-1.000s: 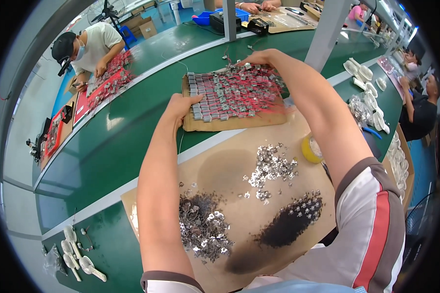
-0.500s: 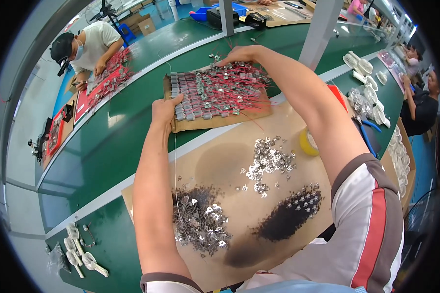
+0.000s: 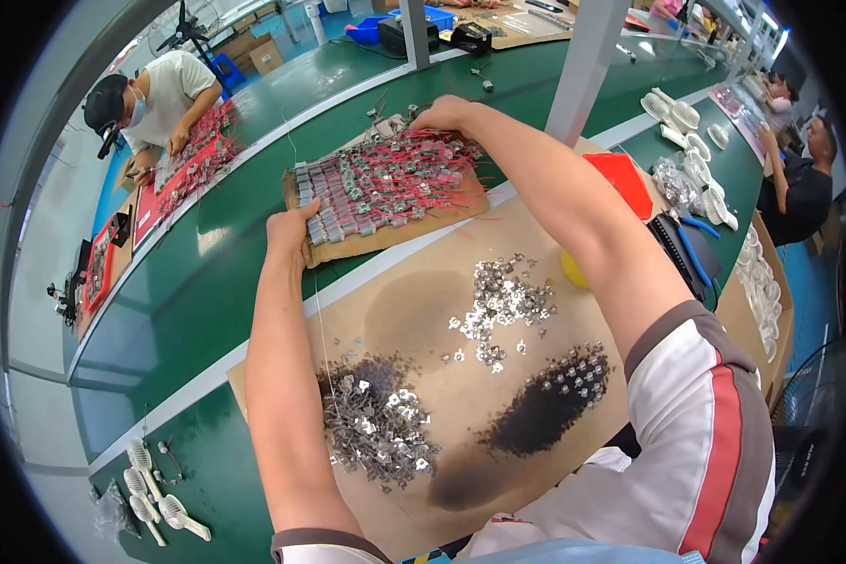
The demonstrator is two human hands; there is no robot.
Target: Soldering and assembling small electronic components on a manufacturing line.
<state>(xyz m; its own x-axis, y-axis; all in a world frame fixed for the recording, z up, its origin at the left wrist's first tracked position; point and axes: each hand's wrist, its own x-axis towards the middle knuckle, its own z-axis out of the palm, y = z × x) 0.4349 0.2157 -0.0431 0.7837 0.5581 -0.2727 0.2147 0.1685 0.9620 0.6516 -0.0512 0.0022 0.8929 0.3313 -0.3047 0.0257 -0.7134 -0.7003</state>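
A shallow cardboard tray [image 3: 352,251] is held between my two hands over the green bench. Rows of small silver motors [image 3: 335,214] with thin red wires and tiny green boards cover it. My left hand [image 3: 291,231] grips the tray's near left edge, thumb on top and the other fingers hidden beneath. At the far right edge, my right hand [image 3: 447,115] is closed round the rim, its fingertips partly hidden by wires. Nearer to me, small metal clips [image 3: 503,301] lie in a loose pile on a brown board [image 3: 423,282].
Darker metal parts [image 3: 376,423] and a black patch of small pieces [image 3: 545,404] lie on the board. A metal post [image 3: 583,75] stands beyond my right forearm. White fan-shaped housings [image 3: 696,179], blue-handled pliers [image 3: 697,252] and a red bin [image 3: 620,183] are on the right. A co-worker [image 3: 174,89] sits far left.
The tray and both hands have shifted slightly left in view, and the tray is more turned, its right side farther up. The whole view has moved a little too. Both grips stay.
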